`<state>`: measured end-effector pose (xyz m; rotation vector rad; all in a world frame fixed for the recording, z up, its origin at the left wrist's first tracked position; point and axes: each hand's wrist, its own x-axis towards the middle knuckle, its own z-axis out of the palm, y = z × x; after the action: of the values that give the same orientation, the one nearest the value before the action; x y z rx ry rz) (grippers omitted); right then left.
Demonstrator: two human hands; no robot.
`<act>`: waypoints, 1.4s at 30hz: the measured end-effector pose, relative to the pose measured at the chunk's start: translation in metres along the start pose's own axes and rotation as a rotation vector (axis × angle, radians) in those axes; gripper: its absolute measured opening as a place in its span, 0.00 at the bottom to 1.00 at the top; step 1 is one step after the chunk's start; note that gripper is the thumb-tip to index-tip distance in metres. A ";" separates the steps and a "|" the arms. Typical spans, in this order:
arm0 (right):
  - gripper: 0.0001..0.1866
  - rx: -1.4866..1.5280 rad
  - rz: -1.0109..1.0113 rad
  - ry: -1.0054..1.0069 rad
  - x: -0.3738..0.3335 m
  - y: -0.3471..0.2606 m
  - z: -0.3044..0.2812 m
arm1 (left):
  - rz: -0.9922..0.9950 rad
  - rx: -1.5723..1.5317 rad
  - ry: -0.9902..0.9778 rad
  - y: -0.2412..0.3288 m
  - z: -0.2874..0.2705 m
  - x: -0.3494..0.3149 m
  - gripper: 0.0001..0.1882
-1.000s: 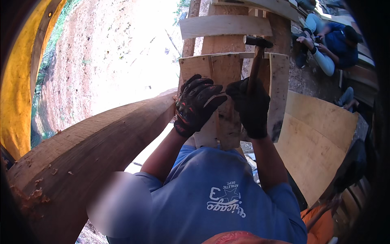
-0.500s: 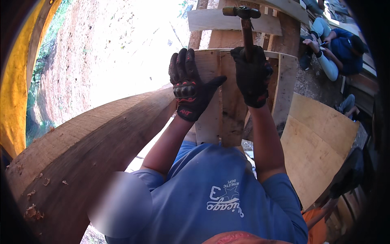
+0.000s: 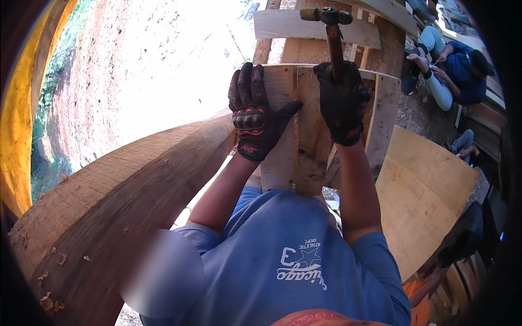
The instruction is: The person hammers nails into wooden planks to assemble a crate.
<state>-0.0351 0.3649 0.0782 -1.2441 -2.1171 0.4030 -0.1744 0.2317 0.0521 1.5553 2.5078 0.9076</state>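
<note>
My left hand (image 3: 253,117), in a black glove with red trim, lies flat on the left edge of a panel of wooden planks (image 3: 311,155). Its fingers point away from me and the thumb stretches out to the right. My right hand (image 3: 342,106), gloved in black too, is closed round the handle of a hammer (image 3: 334,46) above the right part of the panel. The hammer stands head up, its metal head at the far end. No nail can be made out under either hand.
A thick wooden beam (image 3: 136,168) with shavings on it runs along my left. Beyond the panel lie more boards (image 3: 321,28). To the right are a sheet of plywood (image 3: 427,185) and a seated person in dark blue (image 3: 465,70). Yellow sheeting (image 3: 16,136) hangs far left.
The whole view has shifted slightly. Both hands keep nearly the same place, the right still gripping the hammer and the left still flat on the panel.
</note>
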 end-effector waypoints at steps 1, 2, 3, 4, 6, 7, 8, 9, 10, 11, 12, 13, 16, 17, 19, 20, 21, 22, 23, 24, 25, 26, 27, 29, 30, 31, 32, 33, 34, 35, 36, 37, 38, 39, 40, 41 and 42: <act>0.09 -0.017 0.008 -0.007 0.000 -0.001 0.000 | 0.008 -0.009 0.005 -0.001 0.001 0.000 0.62; 0.09 -0.034 0.015 -0.013 0.000 -0.001 0.000 | 0.005 -0.008 0.001 -0.001 0.001 0.001 0.61; 0.10 -0.052 0.009 -0.015 0.000 -0.002 0.000 | 0.001 -0.007 -0.004 0.000 0.000 0.001 0.61; 0.10 -0.071 0.001 -0.017 0.000 -0.003 -0.001 | -0.004 -0.007 -0.008 0.000 0.000 0.001 0.61; 0.11 -0.081 -0.005 -0.028 0.000 -0.005 -0.002 | 0.001 -0.008 0.001 0.000 -0.001 0.001 0.59; 0.12 -0.073 -0.002 -0.036 0.000 -0.005 -0.003 | 0.004 -0.009 0.006 0.000 -0.001 0.001 0.58; 0.12 -0.064 0.000 -0.045 0.000 -0.006 -0.003 | 0.001 -0.024 0.012 0.000 -0.002 0.003 0.55; 0.12 -0.062 0.000 -0.053 0.000 -0.006 -0.004 | -0.002 -0.040 0.017 0.000 -0.003 0.007 0.52; 0.12 -0.060 0.000 -0.060 0.000 -0.006 -0.004 | -0.005 -0.056 0.023 0.001 -0.004 0.010 0.49; 0.11 -0.058 0.000 -0.068 0.000 -0.006 -0.004 | 0.019 -0.071 0.053 0.002 -0.004 0.015 0.46; 0.11 -0.064 -0.015 -0.060 0.000 -0.005 -0.004 | 0.042 -0.087 0.082 0.004 -0.004 0.021 0.42; 0.11 -0.067 -0.032 -0.053 0.000 -0.004 -0.003 | 0.065 -0.100 0.114 0.004 -0.003 0.026 0.39; 0.10 -0.030 -0.016 -0.051 0.000 -0.006 -0.003 | 0.117 -0.174 0.110 0.002 0.004 0.040 0.28; 0.10 -0.011 0.000 -0.054 0.000 -0.007 -0.004 | 0.130 -0.186 0.114 0.001 0.007 0.044 0.26; 0.09 0.004 0.005 -0.054 0.001 -0.007 -0.004 | 0.154 -0.209 0.122 0.002 0.013 0.051 0.23; 0.09 0.010 0.008 -0.055 0.001 -0.006 -0.005 | 0.197 -0.192 0.119 0.005 0.014 0.052 0.20; 0.09 -0.009 -0.002 -0.056 0.001 -0.005 -0.004 | 0.239 -0.175 0.115 0.008 0.015 0.055 0.17; 0.09 -0.027 -0.011 -0.059 0.000 -0.004 -0.004 | 0.280 -0.157 0.112 0.013 0.013 0.058 0.14; 0.08 -0.045 -0.021 -0.061 0.000 -0.004 -0.004 | 0.224 -0.215 0.123 0.026 0.007 0.063 0.10; 0.09 -0.045 -0.035 -0.066 0.000 -0.004 -0.004 | 0.256 -0.218 0.112 0.027 0.009 0.065 0.10; 0.09 -0.045 -0.048 -0.072 0.001 -0.004 -0.004 | 0.288 -0.221 0.101 0.025 0.013 0.068 0.10; 0.09 -0.044 -0.062 -0.077 0.001 -0.005 -0.004 | 0.321 -0.224 0.090 0.024 0.015 0.070 0.10; 0.09 -0.086 -0.084 -0.072 0.001 -0.007 -0.004 | 0.334 -0.213 0.088 0.022 0.016 0.070 0.10; 0.09 -0.171 -0.128 -0.059 0.001 -0.011 -0.004 | 0.363 -0.194 0.084 0.018 0.020 0.069 0.10; 0.09 -0.170 -0.119 -0.053 0.001 -0.012 -0.003 | 0.372 -0.205 0.087 0.017 0.023 0.069 0.09; 0.09 -0.169 -0.109 -0.047 0.000 -0.012 -0.002 | 0.380 -0.216 0.089 0.015 0.025 0.071 0.09; 0.09 -0.167 -0.099 -0.042 0.000 -0.012 -0.002 | 0.389 -0.226 0.092 0.014 0.027 0.071 0.08; 0.09 -0.139 -0.090 -0.051 0.000 -0.012 -0.003 | 0.375 -0.238 0.096 0.014 0.028 0.070 0.08; 0.09 -0.111 -0.079 -0.060 0.001 -0.012 -0.003 | 0.362 -0.250 0.099 0.015 0.028 0.070 0.08; 0.08 -0.083 -0.068 -0.069 0.001 -0.012 -0.004 | 0.349 -0.262 0.101 0.016 0.028 0.070 0.08; 0.09 -0.066 -0.072 -0.074 0.001 -0.011 -0.004 | 0.364 -0.269 0.107 0.016 0.030 0.070 0.09; 0.09 -0.049 -0.077 -0.078 0.002 -0.009 -0.004 | 0.380 -0.277 0.114 0.015 0.032 0.070 0.09; 0.09 -0.033 -0.081 -0.081 0.003 -0.009 -0.005 | 0.397 -0.286 0.121 0.013 0.034 0.071 0.09; 0.09 0.017 -0.025 -0.113 0.004 -0.011 -0.008 | 0.435 -0.277 0.105 0.007 0.039 0.071 0.09; 0.09 0.066 0.030 -0.146 0.006 -0.017 -0.013 | 0.470 -0.270 0.091 0.002 0.041 0.073 0.09; 0.09 0.115 0.084 -0.178 0.006 -0.022 -0.019 | 0.506 -0.262 0.076 -0.001 0.043 0.074 0.09; 0.10 0.088 0.035 -0.150 0.005 -0.022 -0.027 | 0.475 -0.279 0.094 0.000 0.046 0.071 0.08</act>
<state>-0.0339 0.3570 0.1122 -1.2354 -2.1794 0.6149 -0.1935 0.3117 0.0319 2.0795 1.9714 1.3411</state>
